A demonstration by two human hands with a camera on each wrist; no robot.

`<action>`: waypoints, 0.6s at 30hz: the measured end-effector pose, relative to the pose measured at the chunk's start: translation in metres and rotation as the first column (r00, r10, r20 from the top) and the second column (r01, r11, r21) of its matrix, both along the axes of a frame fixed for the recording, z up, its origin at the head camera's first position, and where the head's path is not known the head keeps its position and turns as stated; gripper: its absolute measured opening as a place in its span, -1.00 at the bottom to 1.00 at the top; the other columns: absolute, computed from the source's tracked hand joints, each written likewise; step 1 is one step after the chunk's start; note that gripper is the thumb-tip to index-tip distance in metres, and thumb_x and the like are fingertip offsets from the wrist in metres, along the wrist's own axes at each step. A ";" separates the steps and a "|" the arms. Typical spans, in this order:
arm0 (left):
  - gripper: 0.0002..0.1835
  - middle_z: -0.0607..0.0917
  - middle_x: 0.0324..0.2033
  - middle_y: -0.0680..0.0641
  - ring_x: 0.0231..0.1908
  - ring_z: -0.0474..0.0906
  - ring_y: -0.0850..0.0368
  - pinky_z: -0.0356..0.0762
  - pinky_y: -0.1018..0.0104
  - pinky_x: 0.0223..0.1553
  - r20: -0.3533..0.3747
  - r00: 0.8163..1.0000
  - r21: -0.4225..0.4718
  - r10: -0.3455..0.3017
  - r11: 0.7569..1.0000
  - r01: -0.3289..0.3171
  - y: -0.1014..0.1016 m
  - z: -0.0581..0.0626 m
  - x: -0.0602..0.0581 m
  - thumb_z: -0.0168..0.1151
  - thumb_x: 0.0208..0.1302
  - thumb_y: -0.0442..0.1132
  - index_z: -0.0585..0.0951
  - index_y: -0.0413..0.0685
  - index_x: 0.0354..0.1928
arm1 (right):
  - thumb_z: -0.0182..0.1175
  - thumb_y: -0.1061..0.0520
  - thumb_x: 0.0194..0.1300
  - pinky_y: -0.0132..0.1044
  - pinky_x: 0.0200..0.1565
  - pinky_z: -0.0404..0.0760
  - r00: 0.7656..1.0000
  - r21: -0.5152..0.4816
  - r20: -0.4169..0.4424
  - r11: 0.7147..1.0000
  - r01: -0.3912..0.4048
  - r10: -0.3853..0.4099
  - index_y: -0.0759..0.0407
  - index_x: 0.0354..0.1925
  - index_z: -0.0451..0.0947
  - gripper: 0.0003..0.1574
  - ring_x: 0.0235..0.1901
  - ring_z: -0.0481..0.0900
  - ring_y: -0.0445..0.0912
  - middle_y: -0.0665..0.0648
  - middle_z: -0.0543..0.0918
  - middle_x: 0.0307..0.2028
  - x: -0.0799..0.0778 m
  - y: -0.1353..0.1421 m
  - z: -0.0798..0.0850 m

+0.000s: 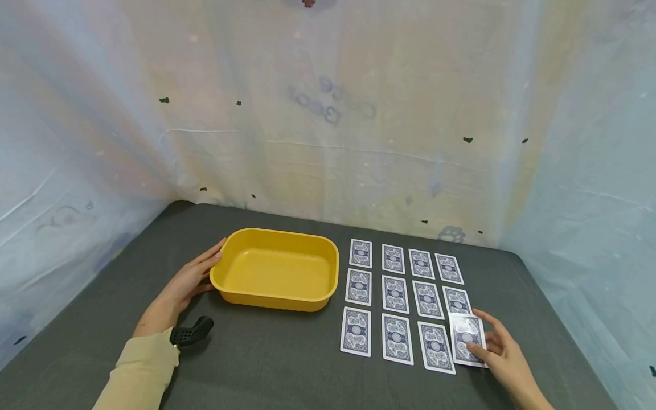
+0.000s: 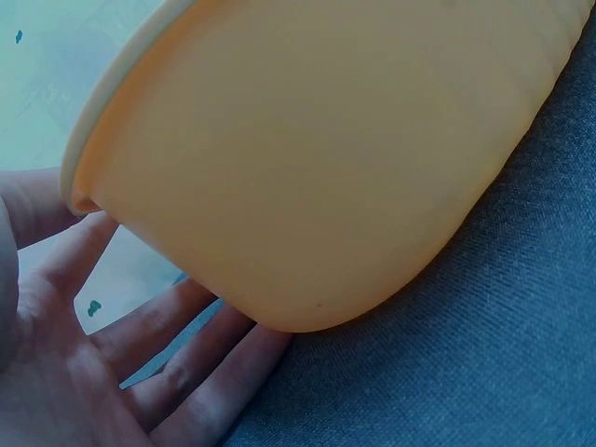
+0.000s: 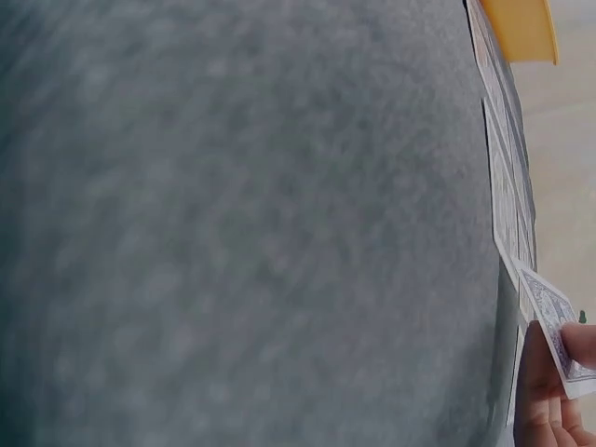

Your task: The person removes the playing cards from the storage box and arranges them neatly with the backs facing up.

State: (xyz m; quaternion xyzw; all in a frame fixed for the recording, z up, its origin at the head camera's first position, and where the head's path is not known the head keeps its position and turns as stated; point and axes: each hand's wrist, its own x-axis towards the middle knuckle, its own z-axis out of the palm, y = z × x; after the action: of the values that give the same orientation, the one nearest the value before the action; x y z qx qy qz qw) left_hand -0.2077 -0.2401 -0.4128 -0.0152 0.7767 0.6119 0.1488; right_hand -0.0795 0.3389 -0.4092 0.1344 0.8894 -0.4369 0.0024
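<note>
My right hand (image 1: pixel 504 353) pinches a blue-and-white playing card (image 1: pixel 465 335) by its right side, thumb across the patterned back. In the right wrist view the same card (image 3: pixel 551 315) is tilted, with fingers behind it. In the head view it overlaps the lower part of another card (image 1: pixel 456 299). My left hand (image 1: pixel 189 282) rests against the left end of a yellow plastic basin (image 1: pixel 277 302). Seen from the left wrist, its extended fingers (image 2: pixel 223 372) touch the basin's outer wall (image 2: pixel 307 186) below the rim.
Left of the held card, more patterned-back cards (image 1: pixel 394 293) lie in rows on the dark grey tabletop (image 1: pixel 256 364). A pale printed curtain (image 1: pixel 328 171) hangs behind the table and along both sides. A black strap (image 1: pixel 192 331) is on the left wrist.
</note>
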 end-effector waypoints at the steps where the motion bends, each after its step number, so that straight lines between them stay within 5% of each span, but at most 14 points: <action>1: -0.27 -0.16 0.52 -0.06 0.44 -0.03 -0.25 0.50 0.24 0.06 0.000 1.000 -0.001 0.001 1.000 -0.001 0.000 0.000 0.000 -0.16 0.39 0.30 -0.13 0.43 0.49 | 0.26 0.30 0.20 -0.38 -0.37 0.54 1.000 0.001 -0.004 1.000 -0.003 0.003 0.16 0.43 0.02 -0.05 -0.39 0.59 -0.31 0.25 0.63 -0.16 0.001 0.001 0.000; 18: -0.27 -0.16 0.52 -0.05 0.44 -0.03 -0.25 0.39 0.04 0.18 0.012 1.000 -0.002 0.006 1.000 -0.006 0.000 0.002 0.000 -0.16 0.39 0.31 -0.12 0.43 0.49 | 0.32 0.25 0.17 -0.39 -0.48 0.48 0.997 0.144 -0.033 0.987 -0.067 0.072 0.26 0.34 0.19 -0.17 -0.53 0.53 -0.29 0.14 0.63 -0.36 0.006 0.014 -0.002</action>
State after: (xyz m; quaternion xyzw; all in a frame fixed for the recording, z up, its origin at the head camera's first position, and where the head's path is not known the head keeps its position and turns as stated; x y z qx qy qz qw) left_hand -0.2074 -0.2396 -0.4108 -0.0213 0.7763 0.6114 0.1519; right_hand -0.0738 0.3528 -0.4111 0.0947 0.9225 -0.3741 -0.0091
